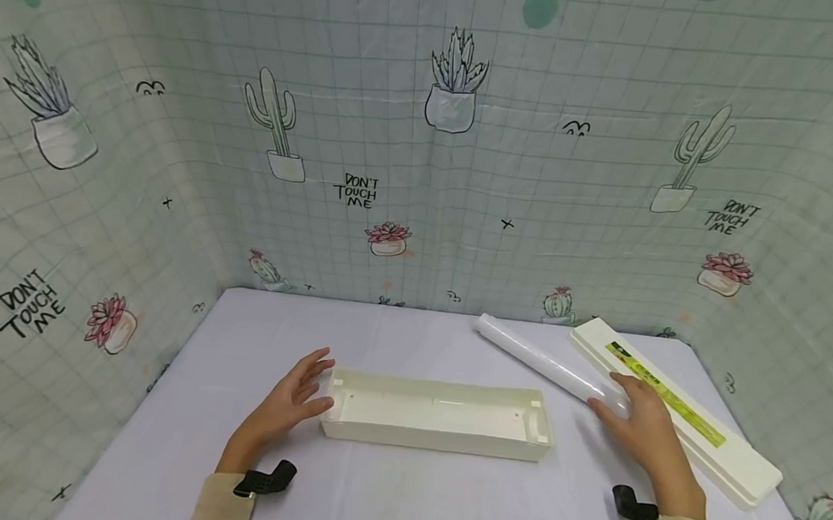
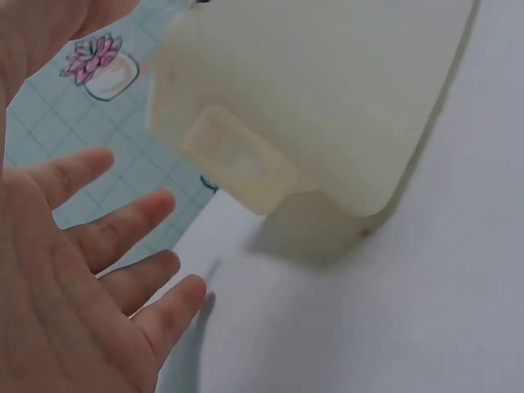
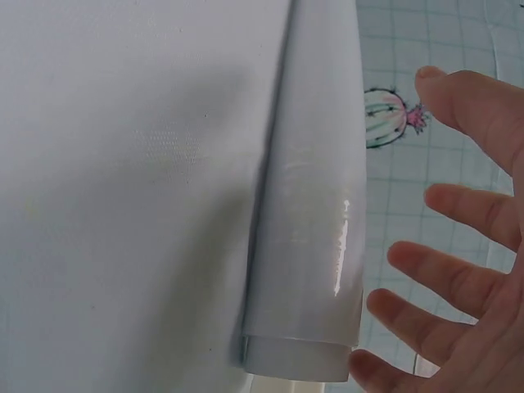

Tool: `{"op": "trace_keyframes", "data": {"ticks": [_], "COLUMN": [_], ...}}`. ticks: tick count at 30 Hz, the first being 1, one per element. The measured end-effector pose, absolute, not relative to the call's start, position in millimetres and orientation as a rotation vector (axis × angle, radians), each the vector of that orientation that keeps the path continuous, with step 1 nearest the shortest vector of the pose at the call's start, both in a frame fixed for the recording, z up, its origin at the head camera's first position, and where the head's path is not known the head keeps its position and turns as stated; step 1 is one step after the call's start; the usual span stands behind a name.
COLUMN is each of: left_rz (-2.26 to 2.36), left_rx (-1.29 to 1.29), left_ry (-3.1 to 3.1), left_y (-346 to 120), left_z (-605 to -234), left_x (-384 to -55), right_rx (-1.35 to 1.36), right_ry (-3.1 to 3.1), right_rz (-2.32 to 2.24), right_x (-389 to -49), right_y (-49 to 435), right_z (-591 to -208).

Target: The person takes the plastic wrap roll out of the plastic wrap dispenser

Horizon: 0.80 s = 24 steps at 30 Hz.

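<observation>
A long cream plastic box (image 1: pixel 433 438) without a cover sits at the middle of the table, its hollow inside facing up. At its left end my left hand (image 1: pixel 283 404) is held with fingers spread. The left wrist view shows a gap between those fingers (image 2: pixel 135 229) and the box end (image 2: pixel 246 160). Right of the box lies a glossy white roll of plastic film (image 1: pixel 540 357), slanting toward me. Over the roll's near end hovers my right hand (image 1: pixel 640 425), its fingers (image 3: pixel 442 270) apart and loosely bent beside the roll (image 3: pixel 307 205), gripping nothing.
A long cream lid (image 1: pixel 743 468) with a yellow-green label (image 1: pixel 668 398) lies slanted at the right, behind the right hand. A white cloth covers the table (image 1: pixel 400 500). Printed fabric (image 1: pixel 430 164) hangs upright round the back and sides.
</observation>
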<state>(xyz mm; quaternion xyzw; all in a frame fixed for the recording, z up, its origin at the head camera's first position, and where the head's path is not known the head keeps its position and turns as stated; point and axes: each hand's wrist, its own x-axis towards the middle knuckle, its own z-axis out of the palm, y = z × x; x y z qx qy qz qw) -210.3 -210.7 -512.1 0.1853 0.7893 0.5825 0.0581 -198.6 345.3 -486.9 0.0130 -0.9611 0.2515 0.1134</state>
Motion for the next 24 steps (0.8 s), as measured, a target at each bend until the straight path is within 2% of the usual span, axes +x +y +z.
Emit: {"op": "trace_keyframes", "data": {"ticks": [24], "left_rz": [1.111], "left_rx": [0.417], "left_ry": [2.830], "left_y": [-236], "left_z": [-468], "left_x": [-209], "right_rx": [0.257], "right_ry": [-2.733], "right_rz": [0.486], "right_x": [-204], "right_y": [336], "right_z": [-490]}}
